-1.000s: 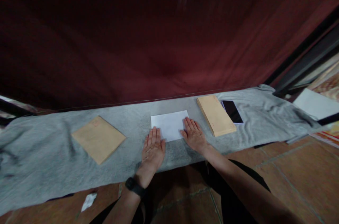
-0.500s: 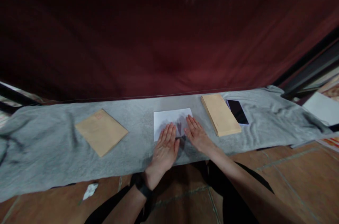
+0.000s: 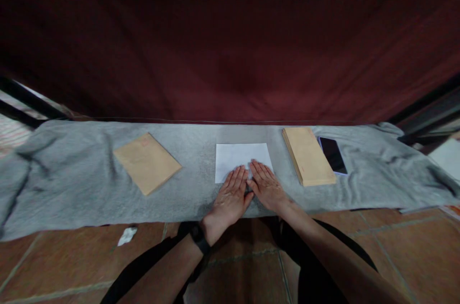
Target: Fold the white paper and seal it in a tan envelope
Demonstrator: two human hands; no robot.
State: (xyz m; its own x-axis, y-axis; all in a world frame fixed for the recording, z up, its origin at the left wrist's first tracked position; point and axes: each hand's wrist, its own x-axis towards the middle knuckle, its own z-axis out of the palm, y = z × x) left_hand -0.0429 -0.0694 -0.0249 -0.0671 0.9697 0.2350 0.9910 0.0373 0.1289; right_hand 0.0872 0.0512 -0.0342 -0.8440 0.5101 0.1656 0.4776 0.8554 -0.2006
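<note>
A white sheet of paper lies flat on the grey cloth in front of me. My left hand rests on its near edge, palm down with the fingers stretched out. Beside it, my right hand lies flat on the near right part of the sheet, fingers extended. The two hands are close together, thumbs nearly touching, and they hide the paper's near edge. To the right is a stack of brown envelopes. Some brown envelopes lie turned at an angle on the left.
A phone with a purple edge lies right of the envelope stack. The grey cloth covers the long, narrow surface. A dark red curtain hangs behind it. A crumpled white scrap is on the tiled floor.
My right hand has come closer to the left one, and both now lie flat along the paper's near edge. The paper looks flatter. The camera view has shifted slightly.
</note>
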